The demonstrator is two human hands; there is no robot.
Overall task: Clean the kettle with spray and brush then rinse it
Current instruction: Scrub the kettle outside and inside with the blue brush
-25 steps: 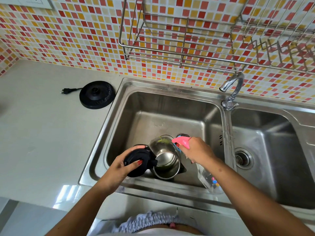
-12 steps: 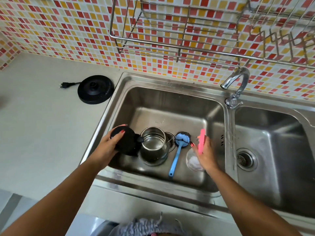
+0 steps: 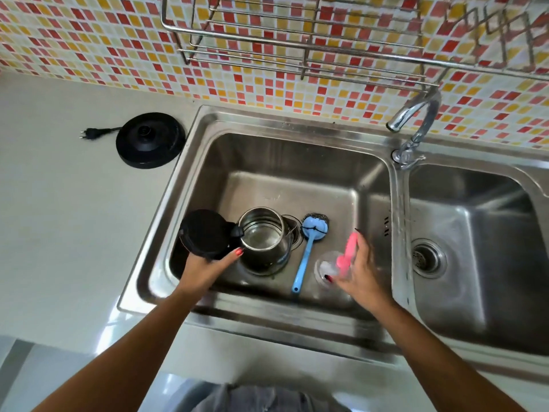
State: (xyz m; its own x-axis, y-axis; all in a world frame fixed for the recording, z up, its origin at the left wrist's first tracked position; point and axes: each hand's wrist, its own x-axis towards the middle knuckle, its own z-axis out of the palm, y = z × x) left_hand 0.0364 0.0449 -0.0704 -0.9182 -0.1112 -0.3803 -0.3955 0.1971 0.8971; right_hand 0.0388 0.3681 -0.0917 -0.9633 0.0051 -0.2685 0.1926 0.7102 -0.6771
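Observation:
A steel kettle [image 3: 261,233] stands upright on the floor of the left sink basin [image 3: 297,179], its black lid [image 3: 205,233] swung open to the left. My left hand [image 3: 205,269] grips the kettle at its handle, just under the lid. To the kettle's right lies a blue-handled brush [image 3: 306,257], its head pointing away from me. Further right, a clear spray bottle with a pink head [image 3: 346,254] stands upright on the basin floor. My right hand [image 3: 362,272] holds it from behind, thumb across the front of the bottle; this hand is blurred.
The kettle's black power base [image 3: 150,144] with its plug lies on the counter left of the sink. A faucet [image 3: 416,123] stands between the basins, spout aimed left. The right basin [image 3: 475,233] has a drain. A wire dish rack [image 3: 297,40] hangs on the tiled wall.
The kettle went from tilted toward me to upright on the basin floor. My right hand lowered the spray bottle from the kettle's mouth and stood it right of the brush.

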